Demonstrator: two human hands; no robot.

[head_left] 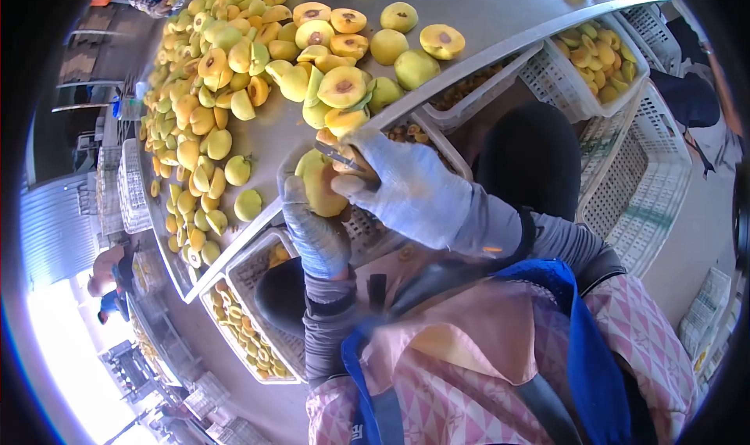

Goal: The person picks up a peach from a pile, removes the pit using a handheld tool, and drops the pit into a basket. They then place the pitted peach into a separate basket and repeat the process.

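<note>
Near the table's front edge, my gloved left hand (316, 230) is wrapped round a yellow peach (322, 189), its fingers along the fruit's left side. My gloved right hand (418, 195) is closed on a small dark metal tool (337, 153), whose narrow end shows beside the peach; its exact kind is hard to make out. Part of the fruit lies behind the right fingers. Just beyond both hands, halved peaches (342, 87) with brown centres rest on the metal table (500, 7), cut faces up. Whole-looking ones (416, 69) lie among them.
A large heap of peaches (199, 117) covers the table's left part. Below its raised metal edge stand white crates, one with peach halves (598, 58) at right, another (246, 332) at left. More crates (633, 179) stand right. Another person (113, 277) is at far left.
</note>
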